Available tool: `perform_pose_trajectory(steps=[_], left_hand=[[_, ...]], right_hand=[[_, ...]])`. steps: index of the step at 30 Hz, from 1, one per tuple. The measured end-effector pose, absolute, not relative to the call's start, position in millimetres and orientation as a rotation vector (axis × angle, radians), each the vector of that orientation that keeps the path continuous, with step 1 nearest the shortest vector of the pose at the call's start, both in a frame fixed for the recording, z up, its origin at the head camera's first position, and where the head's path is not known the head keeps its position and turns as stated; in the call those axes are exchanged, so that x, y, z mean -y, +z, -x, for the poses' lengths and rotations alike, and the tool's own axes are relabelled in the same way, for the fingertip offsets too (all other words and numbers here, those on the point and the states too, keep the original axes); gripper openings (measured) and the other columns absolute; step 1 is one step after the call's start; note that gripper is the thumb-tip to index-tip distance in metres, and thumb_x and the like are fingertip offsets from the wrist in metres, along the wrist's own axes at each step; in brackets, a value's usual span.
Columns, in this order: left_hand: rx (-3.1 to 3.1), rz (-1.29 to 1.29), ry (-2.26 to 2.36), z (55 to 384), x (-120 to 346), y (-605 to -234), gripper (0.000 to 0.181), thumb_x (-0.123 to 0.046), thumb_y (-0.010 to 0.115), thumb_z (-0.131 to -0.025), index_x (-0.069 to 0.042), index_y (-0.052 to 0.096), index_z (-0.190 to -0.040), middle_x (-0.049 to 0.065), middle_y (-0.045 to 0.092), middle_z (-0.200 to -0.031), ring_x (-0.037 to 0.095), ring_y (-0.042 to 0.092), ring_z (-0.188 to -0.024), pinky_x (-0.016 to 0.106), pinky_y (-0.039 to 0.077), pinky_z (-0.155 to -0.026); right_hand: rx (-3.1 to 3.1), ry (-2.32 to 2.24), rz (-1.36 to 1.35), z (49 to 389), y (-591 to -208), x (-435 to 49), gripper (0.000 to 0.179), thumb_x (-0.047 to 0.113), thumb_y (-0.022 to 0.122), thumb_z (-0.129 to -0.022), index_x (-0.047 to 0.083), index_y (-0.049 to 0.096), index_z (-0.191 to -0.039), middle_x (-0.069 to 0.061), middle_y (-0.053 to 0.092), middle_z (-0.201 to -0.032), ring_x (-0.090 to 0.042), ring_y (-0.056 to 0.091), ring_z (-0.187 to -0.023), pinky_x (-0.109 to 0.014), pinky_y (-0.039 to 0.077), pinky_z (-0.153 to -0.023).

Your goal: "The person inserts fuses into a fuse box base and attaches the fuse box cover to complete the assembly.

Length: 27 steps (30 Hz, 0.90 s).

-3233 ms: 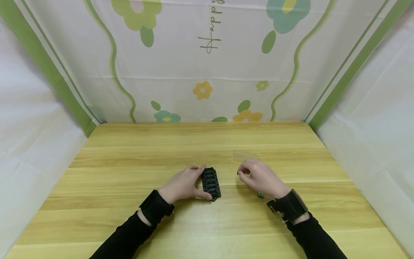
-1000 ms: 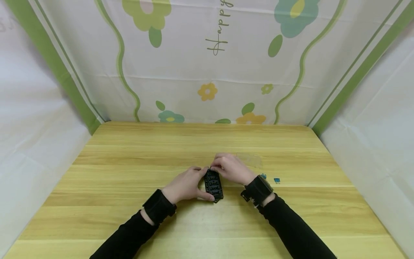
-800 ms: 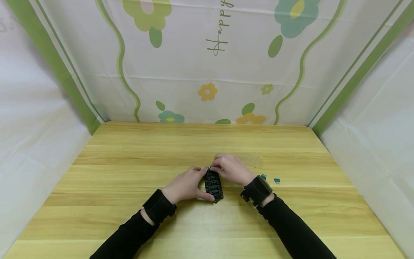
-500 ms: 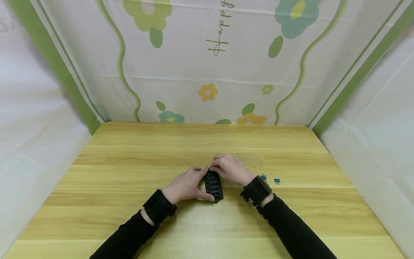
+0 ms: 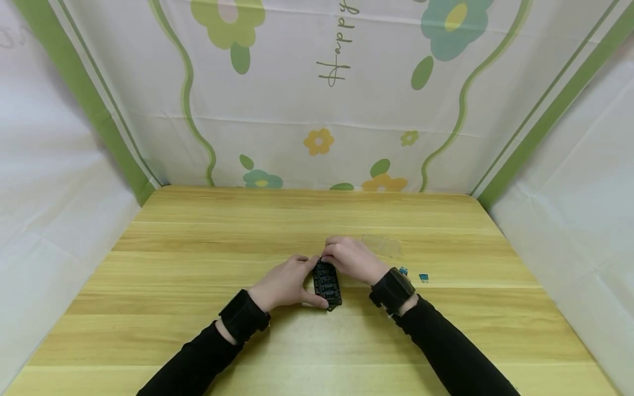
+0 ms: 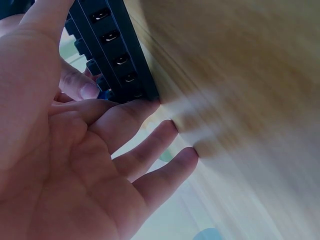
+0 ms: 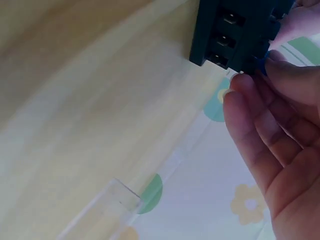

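Observation:
A black fuse box (image 5: 331, 287) stands on the wooden table, a row of metal-lined sockets facing out along its side in both wrist views. My left hand (image 5: 284, 283) grips it between the thumb at the near end and the index finger at the far end; the other fingers (image 6: 167, 172) reach down to the tabletop. At the far end my right hand (image 5: 354, 258) pinches a small blue blade fuse (image 7: 261, 66), which is mostly hidden by thumb and fingertips. It sits right at the box's top. Two blue blade fuses (image 5: 424, 278) (image 5: 403, 271) lie right of my right hand.
A clear plastic cover (image 5: 381, 245) lies flat behind my right hand. Printed floral cloth (image 5: 277, 99) hangs along the table's back edge, with white cloth walls (image 5: 569, 192) on either side.
From over the table on the right, my right hand has moved left to the far end of the fuse box. Over the last second both hands stay almost still. The view has shifted slightly.

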<state>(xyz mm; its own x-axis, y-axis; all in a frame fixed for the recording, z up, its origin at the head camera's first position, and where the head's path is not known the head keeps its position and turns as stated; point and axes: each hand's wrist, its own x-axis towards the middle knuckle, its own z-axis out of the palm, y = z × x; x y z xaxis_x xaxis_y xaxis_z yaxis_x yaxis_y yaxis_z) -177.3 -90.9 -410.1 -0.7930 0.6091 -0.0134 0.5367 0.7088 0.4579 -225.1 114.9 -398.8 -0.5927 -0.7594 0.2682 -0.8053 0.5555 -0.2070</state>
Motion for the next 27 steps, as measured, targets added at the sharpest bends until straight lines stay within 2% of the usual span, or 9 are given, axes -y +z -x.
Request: perform_pose_trajectory(steps=[11,27], left_hand=[[-2.757,-0.949,0.649,177,92,-411,0.106,-0.064,0.075,-0.075,-0.003,0.034,-0.152,0.024,0.051,-0.136,0.034,0.047,-0.128,0.044,0.046,-0.098],[-2.758,-0.963,0.652,178,93,-413,0.108,-0.064,0.076,-0.075,-0.001,0.035,-0.151,0.024,0.052,-0.136,0.033,0.047,-0.128,0.043,0.046,-0.099]], right_hand=[[2.669,0.176,-1.414,227,-391,-108,0.009,0.008,0.069,-0.094,0.01,0.074,-0.087,0.003,0.055,-0.08,-0.008,0.054,-0.067,-0.02,0.047,-0.06],[2.52,-0.197,-1.504,224,-385,-100,0.007,0.006,0.07,-0.092,0.007,0.074,-0.085,0.0,0.056,-0.078,-0.011,0.054,-0.063,-0.02,0.049,-0.056]])
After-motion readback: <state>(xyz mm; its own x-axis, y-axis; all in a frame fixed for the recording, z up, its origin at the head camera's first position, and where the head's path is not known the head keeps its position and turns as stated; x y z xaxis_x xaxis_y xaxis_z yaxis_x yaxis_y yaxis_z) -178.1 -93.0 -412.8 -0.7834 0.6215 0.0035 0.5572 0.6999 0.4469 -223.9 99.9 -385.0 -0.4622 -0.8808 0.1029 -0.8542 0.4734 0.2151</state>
